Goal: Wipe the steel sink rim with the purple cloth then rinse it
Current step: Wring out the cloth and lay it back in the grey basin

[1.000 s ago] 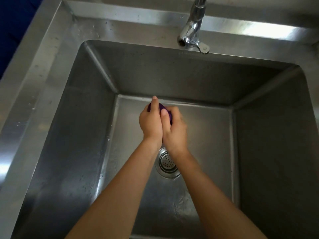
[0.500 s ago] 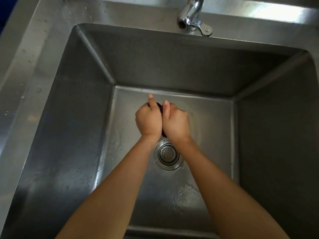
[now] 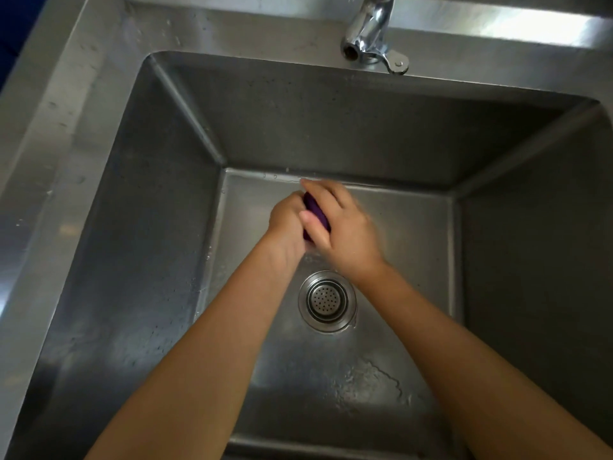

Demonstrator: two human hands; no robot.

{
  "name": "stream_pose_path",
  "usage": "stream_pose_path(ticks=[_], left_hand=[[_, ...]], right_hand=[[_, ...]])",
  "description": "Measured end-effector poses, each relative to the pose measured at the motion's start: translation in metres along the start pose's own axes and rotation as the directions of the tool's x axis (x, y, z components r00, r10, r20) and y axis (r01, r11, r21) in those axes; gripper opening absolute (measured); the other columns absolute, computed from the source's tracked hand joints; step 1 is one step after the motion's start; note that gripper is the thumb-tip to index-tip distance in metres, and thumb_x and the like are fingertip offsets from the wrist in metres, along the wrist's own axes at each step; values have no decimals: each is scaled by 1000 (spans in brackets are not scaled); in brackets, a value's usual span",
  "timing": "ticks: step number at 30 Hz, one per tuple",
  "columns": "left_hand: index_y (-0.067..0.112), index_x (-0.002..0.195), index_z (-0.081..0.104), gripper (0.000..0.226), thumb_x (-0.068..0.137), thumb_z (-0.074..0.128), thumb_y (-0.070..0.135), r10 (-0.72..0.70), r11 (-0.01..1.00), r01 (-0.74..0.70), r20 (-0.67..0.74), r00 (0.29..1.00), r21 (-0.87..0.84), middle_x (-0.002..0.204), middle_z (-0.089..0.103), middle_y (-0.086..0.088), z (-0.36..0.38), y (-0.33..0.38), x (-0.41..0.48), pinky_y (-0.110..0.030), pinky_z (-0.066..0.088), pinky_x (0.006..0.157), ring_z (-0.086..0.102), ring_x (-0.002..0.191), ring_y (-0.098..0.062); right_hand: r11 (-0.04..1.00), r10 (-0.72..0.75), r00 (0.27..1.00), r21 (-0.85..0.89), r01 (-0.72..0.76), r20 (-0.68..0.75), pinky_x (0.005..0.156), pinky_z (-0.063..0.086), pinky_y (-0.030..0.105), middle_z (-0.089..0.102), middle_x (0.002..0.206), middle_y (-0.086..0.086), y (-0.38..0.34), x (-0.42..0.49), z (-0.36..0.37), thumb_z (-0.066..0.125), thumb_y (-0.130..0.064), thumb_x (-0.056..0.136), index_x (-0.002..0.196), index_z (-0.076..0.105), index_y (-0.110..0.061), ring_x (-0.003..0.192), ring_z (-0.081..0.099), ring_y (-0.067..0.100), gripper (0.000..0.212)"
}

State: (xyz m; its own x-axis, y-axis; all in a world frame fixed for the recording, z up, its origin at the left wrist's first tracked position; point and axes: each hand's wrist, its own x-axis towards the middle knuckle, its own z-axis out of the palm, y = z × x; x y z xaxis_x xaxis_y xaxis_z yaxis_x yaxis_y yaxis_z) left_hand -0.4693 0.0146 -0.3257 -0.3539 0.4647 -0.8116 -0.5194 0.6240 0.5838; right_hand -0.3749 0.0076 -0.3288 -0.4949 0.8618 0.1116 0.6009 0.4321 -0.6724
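Both hands meet low inside the steel sink (image 3: 99,227), over the far half of its floor and just beyond the drain strainer (image 3: 326,301). Between them sits the purple cloth (image 3: 316,214), bunched into a tight wad so that only a narrow dark strip of it shows. The left hand (image 3: 287,224) is curled closed around the cloth from the left side, knuckles up. The right hand (image 3: 345,234) wraps over it from the right, thumb laid across the front of the wad and fingers (image 3: 320,189) stretched past it toward the sink's far wall; its outline is slightly blurred. The two hands press against each other with the cloth squeezed in the middle, held clear above the sink floor as far as can be told.

The tap (image 3: 368,28) stands at the middle of the far rim, its spout pointing down toward the basin. No stream can be made out beneath it. A patch of water (image 3: 368,383) lies on the sink floor near the front edge, right of centre, and small droplets speckle the left wall and the far left corner of the rim.
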Motion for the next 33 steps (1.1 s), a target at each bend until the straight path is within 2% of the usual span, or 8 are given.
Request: stream_pose_path(ticks=[7,12,16,20,24,28,30,33], left_hand=[[18,55,52,48,96,38,37,414,894,-363,-177,893,263,61,56,-1,9,-5,-8,-38,46,64,57,66,-24],[12,70,50,40,100,33,32,686,641,-503,-140,714,580,58,43,10,9,-8,-15,-22,24,59,44,65,-14],[10,72,55,40,100,34,31,772,536,-558,-99,628,634,66,52,-1,6,-13,-12,-24,27,60,47,66,-17],[16,73,50,38,98,34,39,773,511,-573,-50,633,640,70,56,0,9,-10,-10,-28,33,64,51,69,-18],[23,81,58,22,91,49,41,697,610,-561,-42,716,559,77,61,4,5,-11,-3,-29,40,67,58,78,-19],[19,64,61,24,77,56,39,433,886,-377,-187,882,272,66,64,0,-7,0,9,-36,48,62,63,72,-26],[18,60,59,26,85,56,28,269,956,-246,-141,953,162,54,62,2,-5,2,6,-27,46,54,60,63,-22],[18,58,57,35,88,53,35,105,994,-104,-16,994,26,40,57,7,4,0,-9,-21,42,47,58,50,-15]], right_hand=[[992,-28,945,-129,-15,-326,43,37,26,62,51,14,6,17,5,33,-26,91,70,61,-4,42,57,34,41],[958,286,945,52,-281,-158,59,41,34,69,77,21,-4,20,-2,26,-29,99,85,64,-3,72,64,39,48],[851,499,864,156,-502,60,57,36,29,65,74,12,-1,31,-6,29,-29,99,66,55,-11,74,58,29,45],[729,613,773,262,-633,161,45,35,26,58,71,10,2,39,-5,28,-30,97,63,49,-13,61,52,24,43],[460,630,634,443,-770,448,48,58,37,61,96,11,-6,43,-24,29,-53,95,105,50,-11,66,68,28,48],[956,241,947,118,-269,212,95,48,41,41,142,-2,-7,16,-30,31,-63,88,136,34,-37,122,51,22,55],[1000,-2,974,-11,5,226,96,45,41,31,149,-5,-6,9,-24,29,-64,85,139,33,-39,127,46,25,60],[997,-72,993,-31,75,89,77,51,37,55,127,4,1,12,-16,33,-53,86,129,53,-23,102,61,27,55]])
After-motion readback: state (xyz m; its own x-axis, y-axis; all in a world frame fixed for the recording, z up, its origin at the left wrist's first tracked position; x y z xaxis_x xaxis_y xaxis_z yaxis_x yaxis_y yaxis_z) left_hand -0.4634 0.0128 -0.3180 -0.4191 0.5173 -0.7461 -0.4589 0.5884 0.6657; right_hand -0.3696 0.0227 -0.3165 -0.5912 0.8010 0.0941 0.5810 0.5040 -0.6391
